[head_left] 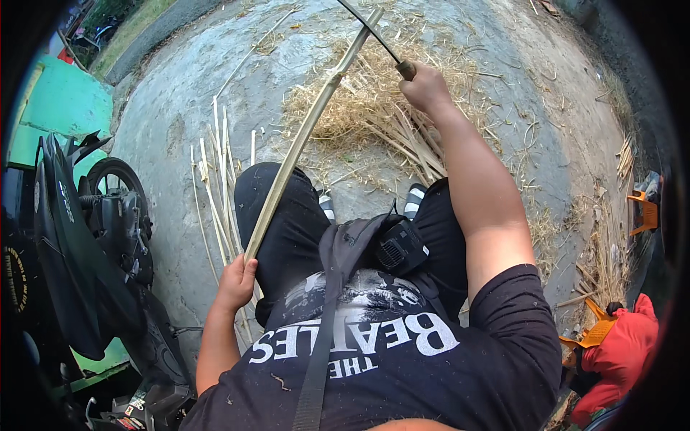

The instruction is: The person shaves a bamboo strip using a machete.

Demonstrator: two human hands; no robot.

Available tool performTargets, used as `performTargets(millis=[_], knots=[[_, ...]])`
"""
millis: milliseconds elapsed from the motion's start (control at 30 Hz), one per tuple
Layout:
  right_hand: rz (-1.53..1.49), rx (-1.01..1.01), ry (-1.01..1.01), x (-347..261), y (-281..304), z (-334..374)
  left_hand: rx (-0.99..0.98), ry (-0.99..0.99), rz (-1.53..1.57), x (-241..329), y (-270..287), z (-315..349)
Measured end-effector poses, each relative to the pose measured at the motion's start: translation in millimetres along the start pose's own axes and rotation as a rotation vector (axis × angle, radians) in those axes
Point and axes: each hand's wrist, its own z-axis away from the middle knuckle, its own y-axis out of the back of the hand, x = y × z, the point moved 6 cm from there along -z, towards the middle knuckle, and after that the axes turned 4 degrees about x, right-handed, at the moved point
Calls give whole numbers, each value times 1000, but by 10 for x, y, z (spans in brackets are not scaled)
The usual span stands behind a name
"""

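My left hand (236, 284) is closed around the lower end of a long split bamboo strip (307, 123), beside my left thigh. The strip slants up and away to the right, its far end raised over the ground. In my right hand (425, 87), stretched out ahead, is the wooden handle of a knife (387, 49) with a long, dark, narrow blade. That blade crosses the strip close to its far end; its tip runs out of the picture. Whether the edge bites into the bamboo I cannot tell.
Curly pale shavings (323, 108) are heaped on the concrete ahead, with a bundle of split strips (413, 140) before my right knee. More long strips (217, 169) lie by my left leg. A black motorcycle (83, 237) stands at left. Red cloth (625, 352) is at lower right.
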Motion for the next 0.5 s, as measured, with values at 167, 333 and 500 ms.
performTargets(millis=[167,333,500], knots=[[-65,-26,84,-131,50,105,3,7,45,-136,-72,-3],[75,-70,577,-647,-129,442,54,-14,-14,51,-81,-19],[111,-125,371,-608,-90,284,122,-72,-157,41,-72,27]])
